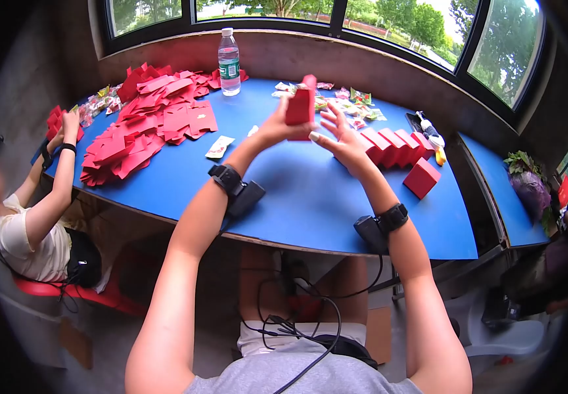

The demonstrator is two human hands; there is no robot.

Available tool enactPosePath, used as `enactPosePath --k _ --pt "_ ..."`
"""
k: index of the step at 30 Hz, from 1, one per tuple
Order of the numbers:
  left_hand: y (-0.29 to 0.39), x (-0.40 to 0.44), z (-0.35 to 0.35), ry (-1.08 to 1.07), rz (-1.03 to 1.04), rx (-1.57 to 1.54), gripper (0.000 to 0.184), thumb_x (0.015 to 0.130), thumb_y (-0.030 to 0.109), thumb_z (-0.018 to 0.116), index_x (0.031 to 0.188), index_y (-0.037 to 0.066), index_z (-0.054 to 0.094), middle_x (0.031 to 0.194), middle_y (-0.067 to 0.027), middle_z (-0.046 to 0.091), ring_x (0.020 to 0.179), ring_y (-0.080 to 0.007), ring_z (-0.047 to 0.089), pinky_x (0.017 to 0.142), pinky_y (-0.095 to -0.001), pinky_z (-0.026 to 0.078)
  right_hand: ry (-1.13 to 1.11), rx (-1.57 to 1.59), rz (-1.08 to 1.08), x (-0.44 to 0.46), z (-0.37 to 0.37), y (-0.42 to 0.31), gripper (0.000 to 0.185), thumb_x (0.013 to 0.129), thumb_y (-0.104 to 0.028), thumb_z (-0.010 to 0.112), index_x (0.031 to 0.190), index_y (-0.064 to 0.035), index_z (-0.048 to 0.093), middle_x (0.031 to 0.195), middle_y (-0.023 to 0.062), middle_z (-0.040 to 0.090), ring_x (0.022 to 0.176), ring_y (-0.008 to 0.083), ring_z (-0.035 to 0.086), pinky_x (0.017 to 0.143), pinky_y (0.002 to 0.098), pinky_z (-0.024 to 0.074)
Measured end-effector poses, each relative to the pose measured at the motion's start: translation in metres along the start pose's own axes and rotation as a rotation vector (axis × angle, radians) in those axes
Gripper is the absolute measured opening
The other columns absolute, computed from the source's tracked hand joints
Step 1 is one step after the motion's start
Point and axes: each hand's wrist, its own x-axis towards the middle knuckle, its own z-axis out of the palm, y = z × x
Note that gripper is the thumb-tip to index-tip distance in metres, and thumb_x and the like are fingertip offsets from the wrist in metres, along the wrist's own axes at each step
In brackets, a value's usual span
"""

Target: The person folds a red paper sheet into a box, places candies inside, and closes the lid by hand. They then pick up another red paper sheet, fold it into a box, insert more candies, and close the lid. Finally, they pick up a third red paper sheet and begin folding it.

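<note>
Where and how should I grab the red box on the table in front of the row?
Probably by two opposite side faces, right hand coming from the near side: the red box looks blocky and flat-faced, and the row of red boxes stands close behind it.

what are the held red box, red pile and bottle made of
Held red box: probably matte card, given its flat faces, though motion blurs it. Red pile: likely thin card, its flat pieces overlapping. Bottle: apparently clear, glossy plastic; liquid shows through.

Small handwork workshop, looks like.
Blue table, red card pile, red boxes, co-worker seated alongside.
</note>
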Motion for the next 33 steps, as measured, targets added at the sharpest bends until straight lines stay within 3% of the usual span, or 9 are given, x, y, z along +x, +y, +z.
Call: enactPosePath --k 5,7,12,16,19,22,27,31,33 --pt "-0.006 -0.016 0.035 -0.338 -0.073 0.324 0.139 0.056 0.041 0.085 0.141 -0.001 -0.016 0.137 -0.0274 0.031 0.129 -0.0346 0.034 0.107 -0.0379 0.031 0.039 0.007 0.085 -0.004 0.003 0.012 0.108 0.069 -0.032 0.081 0.145 -0.006 0.009 0.135 0.02 0.038 0.122 0.0263 0.044 0.099 0.0362 0.0405" --pt "-0.008 -0.018 0.023 -0.464 -0.034 0.61 0.139 0.059 0.035 0.086 0.141 0.002 -0.022 0.139 -0.0271 0.032 0.126 -0.0315 0.04 0.103 -0.0354 0.035 0.032 -0.123 -0.023 -0.006 0.004 0.014 0.112 0.067 -0.032 0.082 0.145 -0.0029 0.008 0.133 0.0206 0.039 0.12 0.0258 0.046 0.1 0.036 0.0393" --pt "0.016 -0.013 -0.023 -0.516 -0.138 0.467 0.092 0.074 0.033 0.077 0.145 0.012 0.023 0.136 -0.0134 0.043 0.127 -0.028 0.041 0.103 -0.0426 0.034 0.063 -0.003 0.069 -0.009 0.001 0.021 0.114 0.06 -0.022 0.084 0.145 -0.0039 0.011 0.135 0.0198 0.037 0.124 0.0255 0.042 0.101 0.0346 0.037" --pt "0.007 0.024 -0.065 -0.347 -0.348 0.688 0.092 0.072 0.05 0.073 0.141 0.005 0.032 0.128 -0.024 0.048 0.113 -0.0288 0.054 0.094 -0.0399 0.044 -0.008 0.027 0.028 -0.009 -0.001 0.024 0.116 0.06 -0.021 0.084 0.146 -0.0043 0.008 0.139 0.0202 0.032 0.127 0.0271 0.037 0.105 0.0353 0.0316" --pt "-0.041 0.087 -0.108 -0.318 -0.526 0.981 0.079 0.076 0.045 0.07 0.136 0.003 0.038 0.122 -0.0153 0.055 0.106 -0.0249 0.057 0.084 -0.0392 0.049 -0.009 -0.007 0.067 -0.012 0.0 0.015 0.12 0.059 -0.025 0.084 0.147 -0.0044 0.004 0.144 0.0215 0.025 0.131 0.029 0.032 0.107 0.0364 0.0296" --pt "-0.033 0.112 -0.101 -0.267 -0.63 0.885 0.07 0.078 0.038 0.067 0.135 0.008 0.04 0.119 -0.0099 0.058 0.101 -0.0216 0.057 0.082 -0.0418 0.05 0.003 -0.068 0.013 -0.011 0.0 0.021 0.114 0.066 -0.032 0.079 0.147 -0.0043 0.004 0.147 0.0223 0.02 0.134 0.0293 0.027 0.109 0.0375 0.026" --pt "-0.106 0.153 -0.101 -0.113 -0.285 0.939 0.056 0.073 0.006 0.061 0.127 0.006 0.05 0.127 -0.0178 0.053 0.118 -0.0307 0.05 0.098 -0.0352 0.041 0.074 -0.156 -0.081 -0.014 -0.003 0.009 0.086 0.08 -0.033 0.065 0.144 -0.002 0.016 0.14 0.0234 0.032 0.13 0.0302 0.034 0.106 0.0369 0.0275" --pt "-0.128 0.158 -0.095 -0.049 -0.159 1.002 0.059 0.073 0.006 0.056 0.131 0.008 0.047 0.128 -0.0187 0.052 0.119 -0.0326 0.049 0.1 -0.0366 0.039 0.098 -0.113 -0.063 -0.01 -0.002 0.01 0.072 0.087 -0.028 0.055 0.143 -0.0017 0.017 0.137 0.0239 0.035 0.129 0.0303 0.037 0.106 0.0366 0.0268" --pt "-0.135 0.153 -0.09 -0.117 -0.284 0.988 0.059 0.072 0.007 0.055 0.131 0.011 0.048 0.13 -0.0179 0.051 0.121 -0.0314 0.048 0.102 -0.0371 0.038 0.094 -0.168 -0.091 -0.017 -0.002 0.012 0.072 0.087 -0.027 0.052 0.144 -0.0018 0.015 0.141 0.0236 0.031 0.131 0.031 0.034 0.107 0.0365 0.0247"
